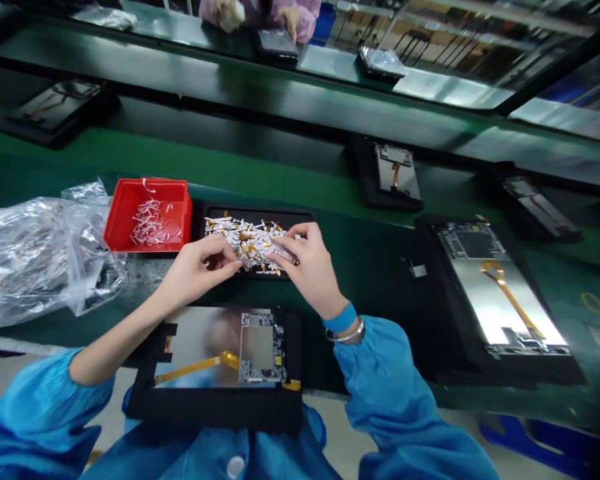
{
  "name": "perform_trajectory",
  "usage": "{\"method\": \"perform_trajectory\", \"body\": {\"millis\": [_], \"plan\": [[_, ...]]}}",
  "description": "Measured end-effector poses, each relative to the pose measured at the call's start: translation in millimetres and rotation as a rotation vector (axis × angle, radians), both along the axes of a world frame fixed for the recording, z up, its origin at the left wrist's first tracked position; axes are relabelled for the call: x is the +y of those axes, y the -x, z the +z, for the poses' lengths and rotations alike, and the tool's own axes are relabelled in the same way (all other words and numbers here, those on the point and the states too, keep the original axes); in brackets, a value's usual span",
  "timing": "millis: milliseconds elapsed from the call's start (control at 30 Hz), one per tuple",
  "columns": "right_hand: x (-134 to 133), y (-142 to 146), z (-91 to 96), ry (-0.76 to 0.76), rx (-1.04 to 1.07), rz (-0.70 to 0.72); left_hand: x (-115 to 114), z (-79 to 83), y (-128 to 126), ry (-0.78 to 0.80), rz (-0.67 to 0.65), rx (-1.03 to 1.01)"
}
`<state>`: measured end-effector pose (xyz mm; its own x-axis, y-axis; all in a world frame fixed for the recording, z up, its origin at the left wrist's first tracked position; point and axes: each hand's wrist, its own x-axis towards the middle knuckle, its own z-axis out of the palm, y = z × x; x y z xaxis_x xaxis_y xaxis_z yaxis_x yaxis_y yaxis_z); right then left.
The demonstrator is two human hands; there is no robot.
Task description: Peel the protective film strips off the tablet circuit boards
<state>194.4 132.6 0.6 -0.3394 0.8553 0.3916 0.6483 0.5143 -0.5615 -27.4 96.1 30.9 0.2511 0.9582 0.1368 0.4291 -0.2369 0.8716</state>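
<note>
A heap of small white and amber flex cables [253, 241] lies in a shallow black tray [300, 217]. At the heap's left side, my left hand [205, 267] has thumb and fingertips pinched together; what is between them is too small to make out. My right hand [313, 267] reaches into the heap's right side, thumb and fingers closed around something I cannot make out. Below both hands, close to my body, a tablet-like panel assembly [200, 340] with a circuit board [258, 347] and an amber ribbon cable [195, 369] rests on a black foam pad [215, 410].
A red bin [147, 245] with white strips stands left of the tray, beside a clear plastic bag [40, 253]. Another panel assembly [500, 287] lies at right. Several more sit along the green conveyor [290, 177]. A co-worker in pink sleeves [307, 17] is across the line.
</note>
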Motion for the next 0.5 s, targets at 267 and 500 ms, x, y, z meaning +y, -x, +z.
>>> {"method": "perform_trajectory", "body": {"millis": [267, 500], "plan": [[-15, -1, -6.9, -0.071, -0.088, 0.053, -8, 2.7, -8, 0.046, -0.019, 0.030], [-41, 0, 4.7, 0.286, 0.322, 0.211, -13, 4.6, -13, 0.022, -0.107, 0.054]]}}
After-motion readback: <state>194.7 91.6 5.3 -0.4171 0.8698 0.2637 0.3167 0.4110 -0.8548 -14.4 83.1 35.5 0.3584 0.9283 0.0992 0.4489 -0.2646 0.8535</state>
